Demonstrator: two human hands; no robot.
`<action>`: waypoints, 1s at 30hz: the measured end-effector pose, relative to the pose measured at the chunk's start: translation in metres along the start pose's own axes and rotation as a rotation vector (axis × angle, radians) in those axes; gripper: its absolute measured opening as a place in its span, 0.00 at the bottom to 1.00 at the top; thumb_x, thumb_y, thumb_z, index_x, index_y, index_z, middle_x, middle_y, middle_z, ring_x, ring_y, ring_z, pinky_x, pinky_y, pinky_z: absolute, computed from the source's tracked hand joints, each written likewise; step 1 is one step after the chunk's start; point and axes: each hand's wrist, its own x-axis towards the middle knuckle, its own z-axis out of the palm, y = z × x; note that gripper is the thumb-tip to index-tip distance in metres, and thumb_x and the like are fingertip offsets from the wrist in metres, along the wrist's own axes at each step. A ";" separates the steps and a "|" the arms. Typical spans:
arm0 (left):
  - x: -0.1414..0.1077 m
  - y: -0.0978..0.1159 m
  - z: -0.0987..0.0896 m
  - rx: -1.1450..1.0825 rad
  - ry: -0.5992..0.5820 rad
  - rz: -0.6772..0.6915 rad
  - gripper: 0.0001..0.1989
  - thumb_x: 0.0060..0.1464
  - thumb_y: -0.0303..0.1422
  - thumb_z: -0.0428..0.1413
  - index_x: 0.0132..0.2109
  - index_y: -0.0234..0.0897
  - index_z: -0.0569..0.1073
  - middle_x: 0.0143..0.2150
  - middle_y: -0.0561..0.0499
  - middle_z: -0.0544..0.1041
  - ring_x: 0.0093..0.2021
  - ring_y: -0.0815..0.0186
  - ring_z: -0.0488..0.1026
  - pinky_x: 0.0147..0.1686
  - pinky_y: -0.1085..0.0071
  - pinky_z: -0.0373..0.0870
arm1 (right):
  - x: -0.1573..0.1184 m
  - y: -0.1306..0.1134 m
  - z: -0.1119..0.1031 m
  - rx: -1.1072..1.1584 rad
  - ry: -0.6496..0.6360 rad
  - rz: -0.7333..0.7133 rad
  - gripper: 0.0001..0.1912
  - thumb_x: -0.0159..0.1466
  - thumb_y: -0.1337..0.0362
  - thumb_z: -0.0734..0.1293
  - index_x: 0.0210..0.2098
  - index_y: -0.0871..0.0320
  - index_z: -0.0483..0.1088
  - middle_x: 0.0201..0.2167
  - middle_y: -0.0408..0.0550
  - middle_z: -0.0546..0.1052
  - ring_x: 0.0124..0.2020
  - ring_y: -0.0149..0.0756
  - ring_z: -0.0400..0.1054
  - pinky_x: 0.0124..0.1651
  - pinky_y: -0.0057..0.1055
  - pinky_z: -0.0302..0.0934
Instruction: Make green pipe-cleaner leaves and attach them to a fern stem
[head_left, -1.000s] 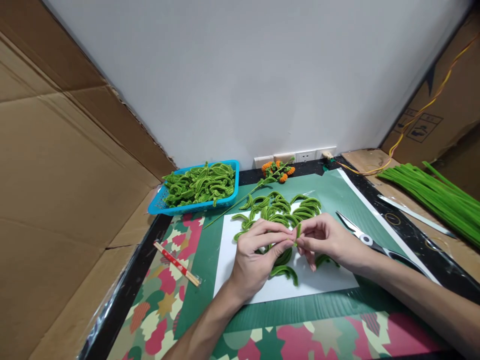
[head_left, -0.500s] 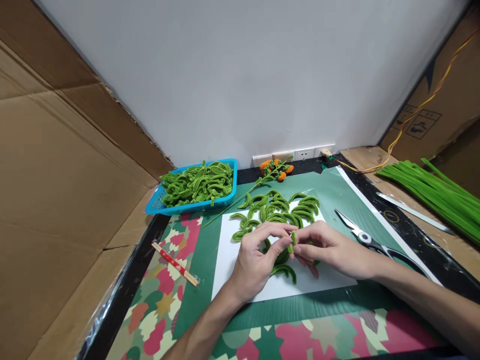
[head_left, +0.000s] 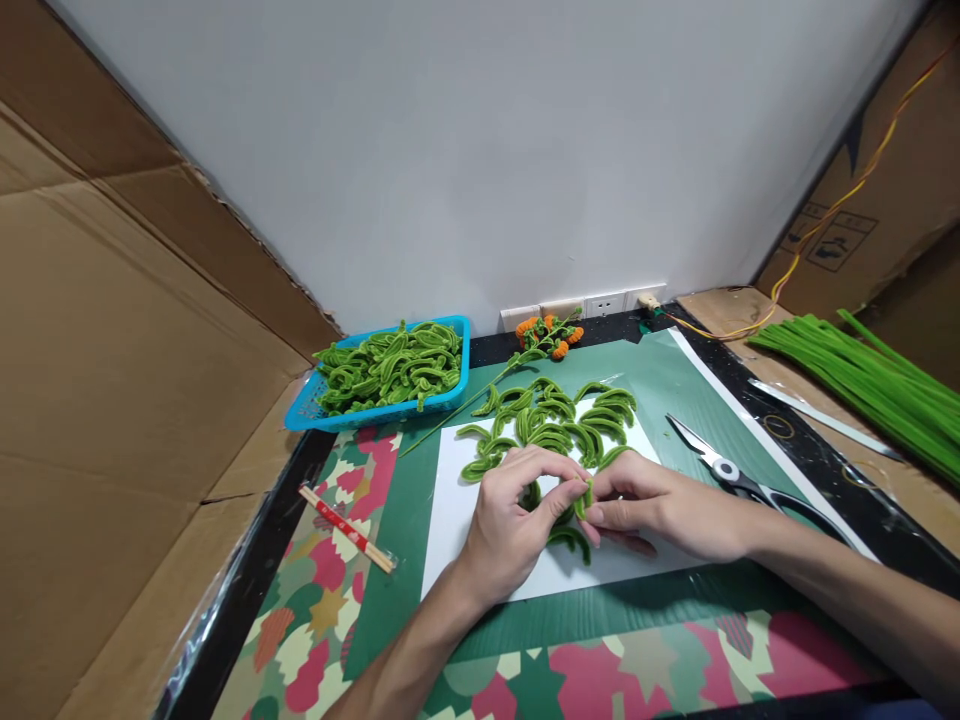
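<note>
Between thumb and fingers my left hand (head_left: 517, 520) pinches a short green pipe cleaner piece (head_left: 583, 498). My right hand (head_left: 660, 505) grips the same piece from the other side, its thumb and index finger closed on it. Both hands are above a white sheet of paper (head_left: 450, 540), where many curved green pipe cleaner pieces (head_left: 551, 437) lie in small groups. One curved piece (head_left: 574, 543) rests just under my hands. Some pieces are partly hidden behind my fingers.
A blue basket (head_left: 465, 370) heaped with green pieces stands back left. Near the wall lies an orange-flowered stem (head_left: 555, 335). Scissors (head_left: 727, 470) lie right of the paper, beyond them a metal strip (head_left: 825, 418) and long green pipe cleaners (head_left: 862, 375). Wrapped chopsticks (head_left: 349, 528) lie left.
The held green piece has turned slightly between my fingers and shows more of its length. My right fingers have shifted a little around it. The whole view has moved slightly.
</note>
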 end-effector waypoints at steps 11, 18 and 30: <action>0.000 0.001 -0.003 0.024 0.040 0.029 0.07 0.65 0.31 0.66 0.49 0.40 0.86 0.48 0.47 0.88 0.50 0.57 0.83 0.53 0.60 0.75 | 0.007 0.004 0.003 -0.007 0.239 -0.101 0.27 0.69 0.42 0.71 0.27 0.58 0.71 0.20 0.38 0.66 0.19 0.27 0.57 0.22 0.27 0.50; -0.002 0.002 -0.003 0.045 0.073 -0.120 0.09 0.71 0.35 0.59 0.44 0.39 0.82 0.43 0.50 0.85 0.45 0.61 0.81 0.48 0.66 0.74 | 0.003 -0.001 0.005 -0.289 0.422 -0.253 0.20 0.74 0.49 0.68 0.35 0.58 0.79 0.27 0.44 0.76 0.28 0.32 0.66 0.29 0.29 0.57; -0.002 -0.002 0.002 -0.014 0.052 -0.175 0.08 0.70 0.35 0.60 0.47 0.38 0.83 0.42 0.50 0.85 0.40 0.64 0.80 0.42 0.71 0.74 | -0.001 0.009 0.003 -0.611 0.666 -0.576 0.08 0.74 0.62 0.69 0.52 0.54 0.75 0.42 0.49 0.84 0.36 0.37 0.79 0.40 0.33 0.76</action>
